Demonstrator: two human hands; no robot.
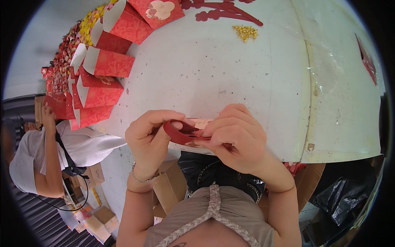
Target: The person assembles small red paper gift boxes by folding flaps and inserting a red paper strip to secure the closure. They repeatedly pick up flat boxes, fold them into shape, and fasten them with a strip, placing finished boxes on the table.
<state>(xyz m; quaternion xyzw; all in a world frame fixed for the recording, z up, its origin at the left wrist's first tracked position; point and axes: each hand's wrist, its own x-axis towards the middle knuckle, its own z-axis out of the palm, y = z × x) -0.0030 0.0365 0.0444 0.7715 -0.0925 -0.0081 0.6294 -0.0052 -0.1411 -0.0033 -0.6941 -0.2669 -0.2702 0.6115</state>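
Note:
At the near edge of the table, both my hands are closed on a small red paper box [201, 122] with a pale printed panel. A dark red paper strip [175, 135] curls in a loop at its left side. My left hand [148, 133] pinches the strip and box there, thumb inside the loop. My right hand [242, 138] grips the right side with fingers curled; its fingertips press near the strip's end, and what lies between them is partly hidden.
Several open red boxes [109, 64] stand along the table's left, beside heaps of wrapped sweets [68, 57]. At the far side lie dark red strips with flower-shaped ends [224, 10] and a pile of small gold fasteners [245, 33]. Another person [43, 156] works at the left.

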